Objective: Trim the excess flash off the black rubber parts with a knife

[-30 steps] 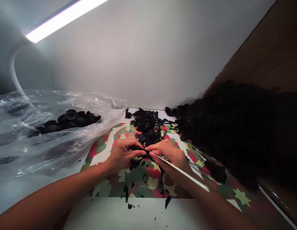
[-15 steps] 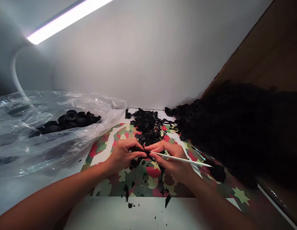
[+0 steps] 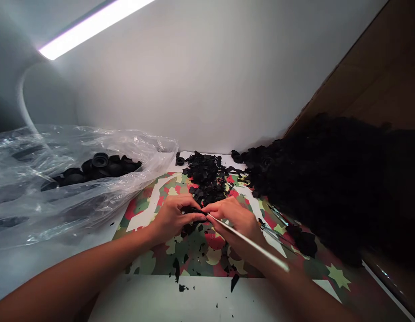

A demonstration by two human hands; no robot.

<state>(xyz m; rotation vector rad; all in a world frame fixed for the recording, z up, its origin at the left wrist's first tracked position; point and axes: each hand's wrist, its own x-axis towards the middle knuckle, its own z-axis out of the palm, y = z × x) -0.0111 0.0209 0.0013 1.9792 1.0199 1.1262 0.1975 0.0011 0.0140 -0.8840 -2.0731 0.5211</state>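
Note:
Between the fingers of my left hand (image 3: 175,218) is a small black rubbery part (image 3: 195,210), mostly covered by the fingers and thumb. My right hand (image 3: 236,219) pinches a thin white stick (image 3: 249,242), its front end at the black part and its rear end reaching back over my right wrist. The fingertips of both hands meet over the part. Just beyond them lies a heap of black scraps (image 3: 207,172). Loose black bits are scattered on the patterned sheet (image 3: 214,257) beneath my hands.
A clear plastic bag (image 3: 123,197) at left holds several round black parts (image 3: 100,161). To the right, a large black pile (image 3: 311,179) spills from a cardboard box (image 3: 371,80). Metal tweezers (image 3: 277,214) lie nearby. A lit tube lamp (image 3: 96,29) hangs at upper left.
The white stick's rear end has swung down and toward me, so the stick slants more steeply. My right hand has turned slightly; my left hand keeps its grip in nearly the same place.

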